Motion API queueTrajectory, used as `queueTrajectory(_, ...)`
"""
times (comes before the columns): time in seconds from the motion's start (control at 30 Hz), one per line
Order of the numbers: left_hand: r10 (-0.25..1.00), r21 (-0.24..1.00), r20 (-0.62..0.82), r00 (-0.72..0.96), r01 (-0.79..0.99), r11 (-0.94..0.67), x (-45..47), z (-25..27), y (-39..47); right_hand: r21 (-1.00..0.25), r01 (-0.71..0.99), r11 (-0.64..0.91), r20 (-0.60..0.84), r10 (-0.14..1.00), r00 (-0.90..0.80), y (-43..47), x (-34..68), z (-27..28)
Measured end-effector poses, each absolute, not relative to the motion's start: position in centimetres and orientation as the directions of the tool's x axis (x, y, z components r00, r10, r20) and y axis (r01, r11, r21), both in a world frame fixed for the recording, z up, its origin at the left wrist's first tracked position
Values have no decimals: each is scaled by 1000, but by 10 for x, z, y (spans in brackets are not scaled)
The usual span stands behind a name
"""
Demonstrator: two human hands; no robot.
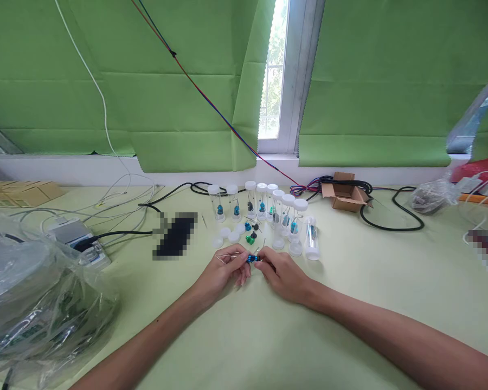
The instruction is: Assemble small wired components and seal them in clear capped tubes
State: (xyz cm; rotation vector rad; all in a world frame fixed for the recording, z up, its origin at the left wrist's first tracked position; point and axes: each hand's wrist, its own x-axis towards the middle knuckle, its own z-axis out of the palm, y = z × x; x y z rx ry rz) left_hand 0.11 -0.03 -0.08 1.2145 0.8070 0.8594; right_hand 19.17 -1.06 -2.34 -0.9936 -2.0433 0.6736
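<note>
The part (252, 259) between the fingers (239, 261) is blue and black, in bands. Just beyond the fingers, the small pieces (250, 239) are blue, black and green. Beyond these, the tubes (312, 241) are clear, with white caps (300, 205). Beneath the fingers, the table (370, 265) is plain pale yellow-green. Well beyond, the blinds (195, 108) are plain green.

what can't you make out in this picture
Head view: parts of the blue piece, covered by the left hand and right hand.
Head view: the left dark shape, blurred into blocks.
Head view: the rest of the left plastic bag, beyond the edge.
Head view: detail of the green part, too small.
</note>
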Motion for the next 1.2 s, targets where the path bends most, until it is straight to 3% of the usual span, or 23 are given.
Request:
queueTrajectory(0.5, 877, 994, -32, 480, -80, 80, 1, 1, -2, -704, 432, 563, 451, 825, -340, -13, 190, -23)
queueTrajectory(0.77, 874, 1000, -1, 486, -3, 3, 6, 5, -6, -716, 385, 582, 439, 804, -401, -12, 192, -26)
queueTrajectory(0.97, 906, 993, 24, 422, 97, -71, 6, 5, -7, -724, 374, 580, 429, 803, -414, -12, 192, -26)
queueTrajectory(1.2, 940, 946, 152, 306, 232, -228, 2, -2, -6, -670, 403, 623, 437, 771, -464, -13, 193, -22)
